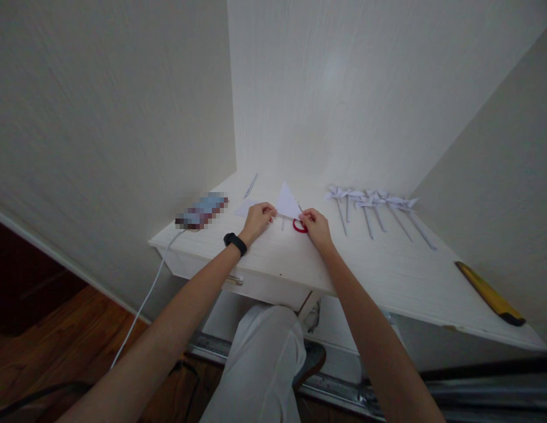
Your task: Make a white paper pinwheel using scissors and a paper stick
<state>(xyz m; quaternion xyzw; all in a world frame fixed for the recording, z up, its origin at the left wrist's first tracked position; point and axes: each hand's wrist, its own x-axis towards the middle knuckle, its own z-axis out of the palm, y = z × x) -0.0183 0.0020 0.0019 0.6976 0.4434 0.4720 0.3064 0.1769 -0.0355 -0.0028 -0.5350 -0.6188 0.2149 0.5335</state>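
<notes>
A white sheet of paper folded into a triangle [287, 201] is held up over the desk, its point facing away from me. My left hand [259, 218] pinches its lower left corner, with a dark watch on that wrist. At the lower right corner, my right hand [315, 225] grips the paper between thumb and fingers. Scissors with red handles [298, 227] lie beside my right fingers, partly hidden by the paper and hand. Another piece of white paper [247, 207] rests on the desk behind my left hand.
Several white paper pinwheels [374, 198] on thin sticks lie at the back right. A phone [202, 210] with a white cable [155, 279] is at the left. Thin sticks [251, 185] lie near the back wall. A yellow and black tool [489, 292] sits at the right edge.
</notes>
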